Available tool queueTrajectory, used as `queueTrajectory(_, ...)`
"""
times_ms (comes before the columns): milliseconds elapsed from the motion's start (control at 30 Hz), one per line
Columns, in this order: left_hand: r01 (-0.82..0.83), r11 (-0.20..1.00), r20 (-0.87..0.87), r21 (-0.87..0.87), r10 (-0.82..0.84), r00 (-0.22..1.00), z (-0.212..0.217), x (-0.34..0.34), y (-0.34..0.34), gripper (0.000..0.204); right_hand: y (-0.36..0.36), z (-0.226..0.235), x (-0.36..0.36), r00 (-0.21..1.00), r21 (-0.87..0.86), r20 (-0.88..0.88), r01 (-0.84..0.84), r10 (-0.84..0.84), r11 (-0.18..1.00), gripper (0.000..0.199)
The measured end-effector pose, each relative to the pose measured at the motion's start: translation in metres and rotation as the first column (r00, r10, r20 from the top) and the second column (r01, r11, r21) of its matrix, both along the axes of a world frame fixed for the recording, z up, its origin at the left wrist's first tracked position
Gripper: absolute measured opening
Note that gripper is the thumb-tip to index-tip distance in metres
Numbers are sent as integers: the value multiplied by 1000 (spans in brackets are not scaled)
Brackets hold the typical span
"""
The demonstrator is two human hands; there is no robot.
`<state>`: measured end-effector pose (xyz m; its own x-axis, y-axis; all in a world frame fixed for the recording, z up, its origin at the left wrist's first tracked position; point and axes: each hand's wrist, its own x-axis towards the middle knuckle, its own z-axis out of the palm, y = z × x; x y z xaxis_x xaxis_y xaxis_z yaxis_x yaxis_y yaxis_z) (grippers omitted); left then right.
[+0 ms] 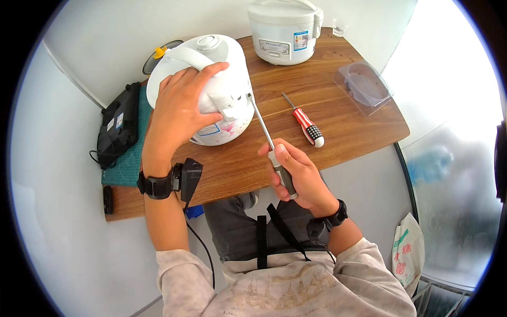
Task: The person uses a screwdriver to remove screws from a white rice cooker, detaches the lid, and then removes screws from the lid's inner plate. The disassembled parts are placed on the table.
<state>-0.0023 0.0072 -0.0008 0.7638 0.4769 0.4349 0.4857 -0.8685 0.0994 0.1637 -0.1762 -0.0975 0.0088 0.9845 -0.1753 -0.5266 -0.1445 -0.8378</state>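
Left grip (182, 103) spreads over cooker (235, 64), right grip (302, 171) clasps screwdriver (285, 179), striped driver (307, 126) beside, second cooker (280, 34) beyond.

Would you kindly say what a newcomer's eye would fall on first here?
Probably the white rice cooker, left of centre, the left hand on it and the right hand holding a long screwdriver to its side. Next, the red-striped screwdriver lying on the wooden table, then the second cooker toward the back.
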Motion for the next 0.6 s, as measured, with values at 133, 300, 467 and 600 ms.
queueTrajectory(133,13,1000,15,22,-13,1000,-2,0,0,82,2,-3,-1,995,-11,-94,-30,29,999,40)
queueTrajectory(300,15,999,12,34,-15,1000,-2,-1,2,83,4,-10,3,892,32,-429,-140,140,990,37)
queueTrajectory(467,14,999,9,44,-14,1000,-3,-1,3,82,2,-10,-1,875,60,-462,-132,145,989,35)
queueTrajectory(600,11,999,9,40,-11,1000,-4,-1,3,83,3,-8,0,876,54,-455,-153,161,987,35)
